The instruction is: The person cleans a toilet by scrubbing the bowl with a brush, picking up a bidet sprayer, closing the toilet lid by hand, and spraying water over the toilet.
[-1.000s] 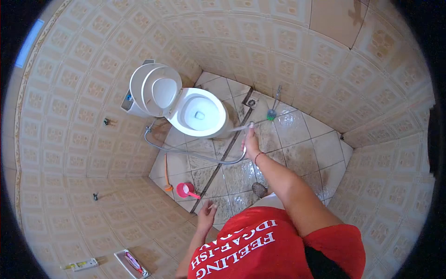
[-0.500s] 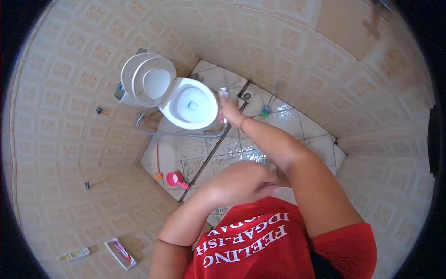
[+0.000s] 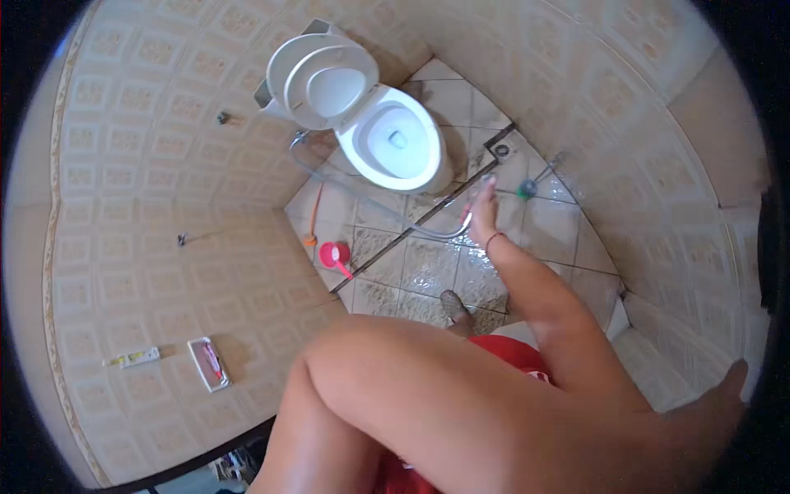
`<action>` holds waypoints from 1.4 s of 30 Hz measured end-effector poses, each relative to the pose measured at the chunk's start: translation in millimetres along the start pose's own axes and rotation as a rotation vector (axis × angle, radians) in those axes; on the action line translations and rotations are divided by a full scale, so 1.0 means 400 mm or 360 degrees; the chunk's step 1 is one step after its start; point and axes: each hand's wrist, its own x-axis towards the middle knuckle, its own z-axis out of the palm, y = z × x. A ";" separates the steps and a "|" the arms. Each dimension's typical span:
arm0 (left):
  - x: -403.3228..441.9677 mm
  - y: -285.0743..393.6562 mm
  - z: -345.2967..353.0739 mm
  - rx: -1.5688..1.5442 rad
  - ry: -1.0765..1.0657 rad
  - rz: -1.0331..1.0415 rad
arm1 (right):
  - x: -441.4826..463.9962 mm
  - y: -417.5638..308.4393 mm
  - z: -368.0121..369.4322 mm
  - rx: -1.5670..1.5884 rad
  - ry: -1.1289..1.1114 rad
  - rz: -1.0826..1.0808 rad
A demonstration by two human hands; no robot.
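Held out over the wet tiled floor, my right hand (image 3: pixel 484 217) is closed around the handle of a bidet sprayer (image 3: pixel 490 177). The sprayer's grey hose (image 3: pixel 370 200) loops back to a valve (image 3: pixel 299 137) on the wall. Left of the hand stands a white toilet (image 3: pixel 428 169) with its lid and seat raised. My left arm crosses low in front of me, and my left hand (image 3: pixel 714 405) reaches the far right edge. Its fingers are dim and blurred, so what they do is unclear. A green-headed brush (image 3: pixel 527 189) lies right of my right hand.
A pink dipper (image 3: pixel 333 253) and an orange-ended stick (image 3: pixel 311 239) lie by the left wall. There is a floor drain (image 3: pixel 501 151) near the back wall. A wall tray (image 3: pixel 199 362) holds pink items. One foot (image 3: pixel 455 308) stands on wet tiles (image 3: pixel 424 267).
My left arm has swung from in front of my chest across to the right. The view has shifted; my right hand still grips the sprayer, now farther from the toilet bowl.
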 end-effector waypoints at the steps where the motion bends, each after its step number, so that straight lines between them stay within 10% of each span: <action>1: 0.016 -0.005 -0.008 -0.0023 -0.0050 0.0048 | 0.024 -0.003 -0.019 0.0007 0.0014 -0.0013; 6: 0.114 -0.082 -0.001 0.0027 -0.0283 0.0322 | 0.071 -0.105 0.040 0.0017 -0.0179 0.0103; 9: 0.119 -0.180 0.134 0.0919 0.1222 -0.0465 | 0.109 -0.159 0.057 0.0028 -0.0198 0.0106; 11: 0.070 -0.285 0.063 0.0196 0.0680 -0.0826 | 0.142 -0.184 0.084 0.0053 -0.0220 0.0107; 13: -0.010 -0.430 0.144 0.0276 0.1833 -0.0805 | 0.179 -0.204 0.099 0.0109 -0.0306 0.0012; 19: -0.361 -0.433 0.130 0.0218 0.1539 -0.1382 | 0.237 -0.226 0.076 -0.0012 -0.0248 0.0009; 30: -0.523 -0.373 0.384 -0.0858 0.2124 -0.2230 | 0.248 -0.097 -0.046 0.0206 0.0062 0.0429; 42: -0.544 -0.362 0.394 -0.0618 0.2307 -0.1955 | 0.188 -0.021 -0.093 0.0398 0.0246 0.0612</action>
